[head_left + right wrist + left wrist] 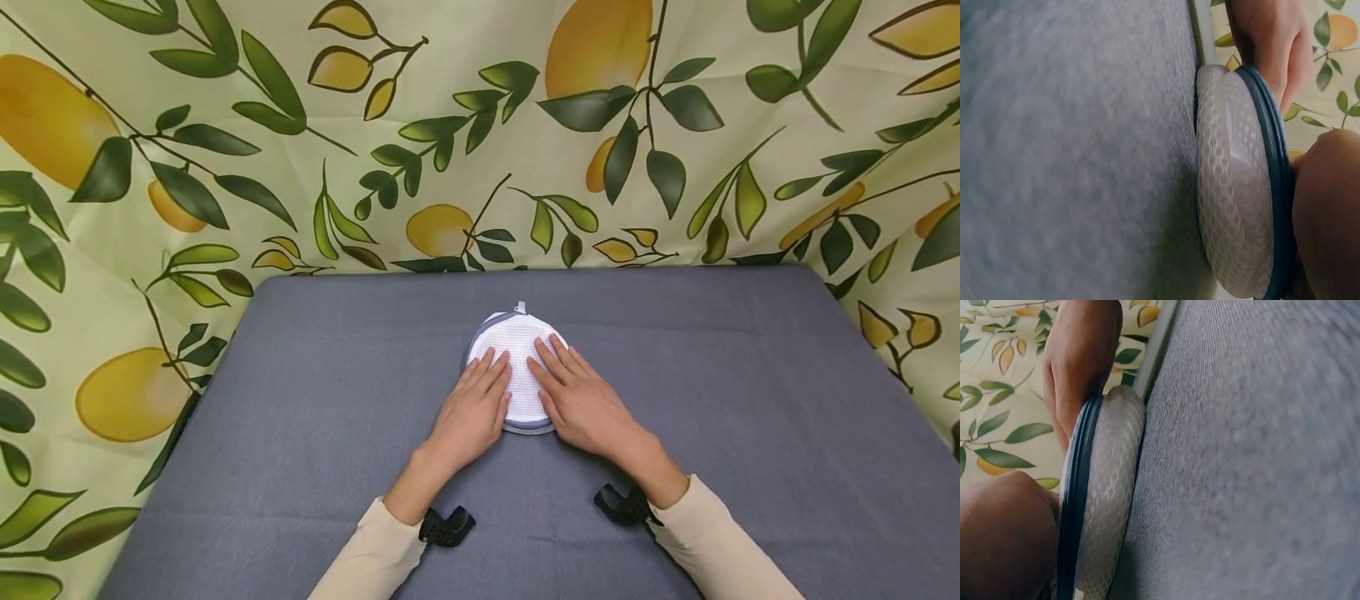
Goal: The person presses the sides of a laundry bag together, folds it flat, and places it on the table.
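A round white mesh pouch (517, 340) with a dark blue-grey rim and a small tab at its far side lies flat in the middle of the grey table (300, 417). Both hands lie on top of it with straight fingers, palms down. My left hand (480, 392) covers its left half and my right hand (562, 375) covers its right half. The left wrist view shows the pouch (1107, 487) edge-on, with my left hand (1004, 537) pressed on it and my right hand (1079, 356) beyond. In the right wrist view the pouch (1229, 187) sits under my right hand (1329, 206).
A cloth backdrop (150, 167) printed with lemons and leaves hangs behind and beside the table. Black wrist mounts (446, 527) sit at the cream sleeves. Bare grey tabletop stretches to both sides of the pouch.
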Motion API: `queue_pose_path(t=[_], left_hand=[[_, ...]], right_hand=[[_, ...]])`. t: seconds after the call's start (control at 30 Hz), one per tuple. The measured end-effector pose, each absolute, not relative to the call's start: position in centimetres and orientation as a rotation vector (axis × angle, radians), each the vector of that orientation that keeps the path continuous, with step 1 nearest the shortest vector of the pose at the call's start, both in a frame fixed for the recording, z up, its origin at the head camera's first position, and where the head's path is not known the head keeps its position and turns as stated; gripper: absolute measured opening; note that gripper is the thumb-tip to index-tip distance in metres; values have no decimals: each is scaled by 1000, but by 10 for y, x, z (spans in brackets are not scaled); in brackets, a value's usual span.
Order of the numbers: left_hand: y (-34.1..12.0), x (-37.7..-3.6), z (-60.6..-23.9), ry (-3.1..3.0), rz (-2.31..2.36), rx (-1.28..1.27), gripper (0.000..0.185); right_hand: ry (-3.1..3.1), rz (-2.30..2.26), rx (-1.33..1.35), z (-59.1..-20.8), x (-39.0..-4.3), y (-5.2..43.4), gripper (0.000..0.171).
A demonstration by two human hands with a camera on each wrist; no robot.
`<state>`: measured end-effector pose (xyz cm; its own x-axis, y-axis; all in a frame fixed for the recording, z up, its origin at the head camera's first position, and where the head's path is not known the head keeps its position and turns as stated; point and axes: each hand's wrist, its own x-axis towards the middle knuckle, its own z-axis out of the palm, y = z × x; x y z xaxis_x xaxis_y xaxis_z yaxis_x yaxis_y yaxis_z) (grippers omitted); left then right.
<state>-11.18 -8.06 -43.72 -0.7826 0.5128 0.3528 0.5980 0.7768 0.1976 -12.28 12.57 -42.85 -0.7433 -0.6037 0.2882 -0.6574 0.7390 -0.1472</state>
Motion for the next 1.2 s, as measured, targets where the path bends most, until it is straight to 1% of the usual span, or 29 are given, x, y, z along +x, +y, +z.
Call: queue_pose_path(t=[0.3, 0.57, 0.73, 1.03, 1.2], left_hand=[[-78, -111, -438, -2709, -438, -832, 39], [-86, -114, -436, -2693, -473, -907, 37], [-85, -113, -430, -2743, -456, -935, 40], [-82, -112, -429, -2766, -425, -891, 41], [-84, -109, -434, -2764, -465, -890, 41]], right_hand=[[-2754, 352, 987, -432, -124, 124, 46], [-2747, 349, 997, -432, -124, 123, 46], [-2760, 336, 988, -431, -123, 126, 47], [-2765, 343, 998, -423, -121, 127, 45], [-2792, 337, 995, -425, -118, 126, 45]])
